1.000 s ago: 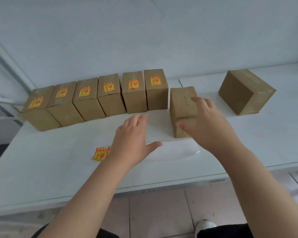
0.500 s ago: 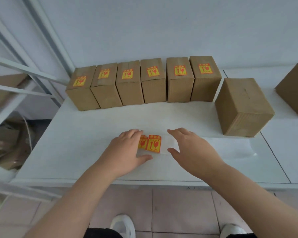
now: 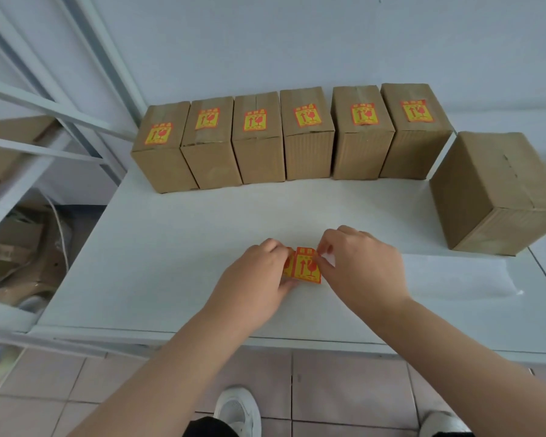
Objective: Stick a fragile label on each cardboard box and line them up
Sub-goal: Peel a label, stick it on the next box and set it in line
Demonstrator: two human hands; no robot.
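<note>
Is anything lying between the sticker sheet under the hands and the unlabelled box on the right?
Nothing visible does. Between the fragile label, held by the left hand and right hand, and the unlabelled box there is only bare table.

White table (image 3: 177, 234) stood against a pale wall (image 3: 297, 42), metal shelving (image 3: 44, 121) at left, tiled floor (image 3: 344, 389) lay below, white shoe (image 3: 238, 408) showed
</note>
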